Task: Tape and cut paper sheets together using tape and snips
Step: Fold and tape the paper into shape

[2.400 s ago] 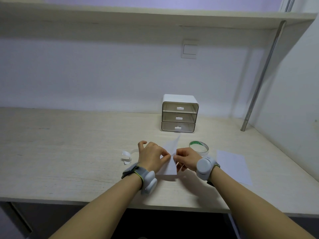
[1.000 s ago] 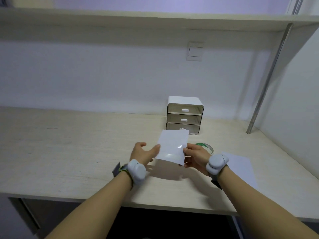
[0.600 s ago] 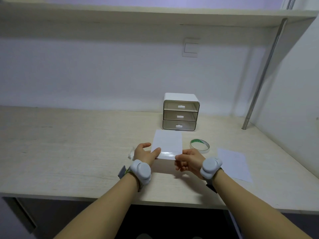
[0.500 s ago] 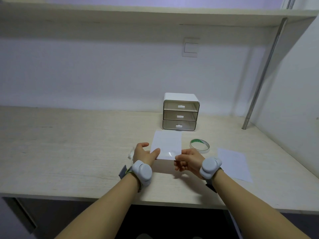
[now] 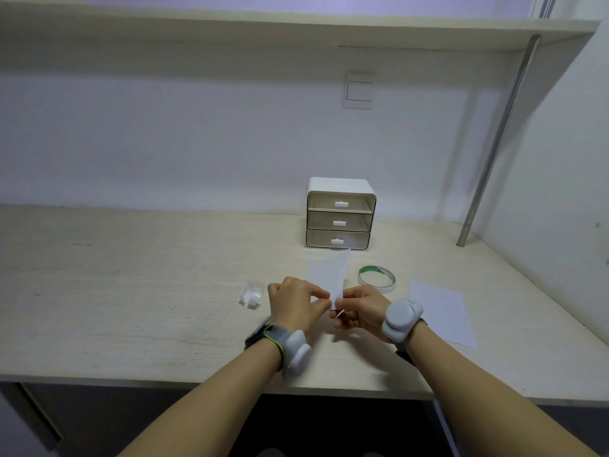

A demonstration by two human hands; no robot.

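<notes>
A white paper sheet [image 5: 331,275] stands tilted above the desk, blurred by motion. My left hand [image 5: 296,306] and my right hand [image 5: 357,308] meet at its near edge, and both pinch it with curled fingers. A roll of clear tape [image 5: 376,278] with a green core lies flat on the desk just right of the sheet. Another white sheet [image 5: 443,311] lies flat further right. A small clear snips-like item [image 5: 252,295] sits left of my left hand; its form is unclear.
A small white three-drawer organizer [image 5: 339,214] stands at the back of the wooden desk [image 5: 131,291]. A metal post [image 5: 494,143] rises at the right to an overhead shelf [image 5: 296,28]. The right wall is close.
The sheet was held flat facing me by its two lower corners. Now both hands have come together at its near edge, and the sheet has turned edge-on and tilted.
</notes>
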